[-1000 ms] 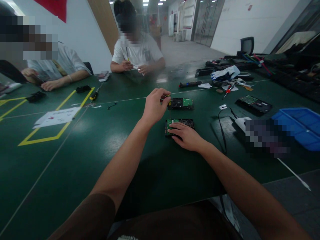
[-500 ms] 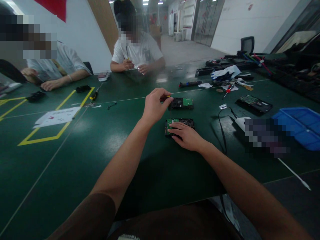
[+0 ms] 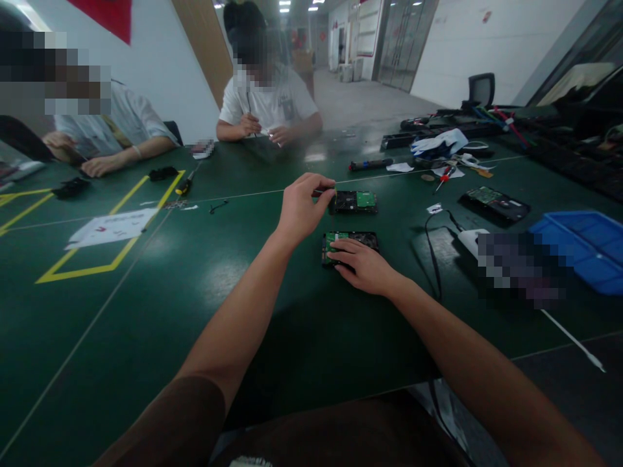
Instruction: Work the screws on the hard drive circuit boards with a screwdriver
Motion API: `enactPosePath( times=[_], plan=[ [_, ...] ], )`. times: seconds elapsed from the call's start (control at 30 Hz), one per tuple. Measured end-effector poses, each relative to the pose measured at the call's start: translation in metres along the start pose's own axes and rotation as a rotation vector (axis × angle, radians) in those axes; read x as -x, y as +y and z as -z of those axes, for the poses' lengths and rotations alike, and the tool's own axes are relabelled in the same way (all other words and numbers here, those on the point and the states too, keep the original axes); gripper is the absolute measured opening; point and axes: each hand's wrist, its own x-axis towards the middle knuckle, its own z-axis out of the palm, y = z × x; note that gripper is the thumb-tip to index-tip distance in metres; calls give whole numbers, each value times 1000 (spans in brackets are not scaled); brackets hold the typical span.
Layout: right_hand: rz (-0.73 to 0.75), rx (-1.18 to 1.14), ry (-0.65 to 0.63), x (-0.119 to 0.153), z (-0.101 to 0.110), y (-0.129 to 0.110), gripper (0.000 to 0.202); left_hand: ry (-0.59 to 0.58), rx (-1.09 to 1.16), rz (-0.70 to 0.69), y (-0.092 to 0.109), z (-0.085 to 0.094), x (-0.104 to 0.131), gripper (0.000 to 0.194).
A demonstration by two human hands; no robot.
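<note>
A hard drive (image 3: 370, 240) with a green circuit board facing up lies on the table in front of me. My right hand (image 3: 360, 263) rests over it, fingers across the board and thumb at the near edge, holding it. Above and left of this drive, my left hand (image 3: 304, 204) is closed in a pinch around a small dark and yellow handle, apparently a screwdriver, mostly hidden by the fingers. Just behind is a second hard drive (image 3: 366, 201), its green board also up; the left fingertips overlap its left end in view.
To the right lie another hard drive (image 3: 496, 203), a cable (image 3: 431, 259) and a blue bin (image 3: 579, 250). Farther back are a red-handled screwdriver (image 3: 445, 176) and gloves (image 3: 440, 143). At left are a paper sheet (image 3: 114, 227) and a yellow-black screwdriver (image 3: 185, 186). Two people sit across the table.
The yellow part between my left fingertips has turned and shows less than before. My right hand and both nearby drives stay in place.
</note>
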Motion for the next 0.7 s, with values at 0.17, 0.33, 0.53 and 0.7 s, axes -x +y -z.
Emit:
enactPosePath(
  times=[0.17,0.33,0.53,0.7],
  plan=[
    [0,8,-10,0,1,-1,35,0,54,49,-2,-5,1,8],
    [-3,8,-6,0,1,-2,34,32,64,9,-1,-4,1,9],
    [-5,-15,4,0,0,-1,36,34,10,-36,-2,-1,1,10],
    [-3,-9,2,-1,1,-2,37,11,35,-18,-3,-3,1,11]
  ],
)
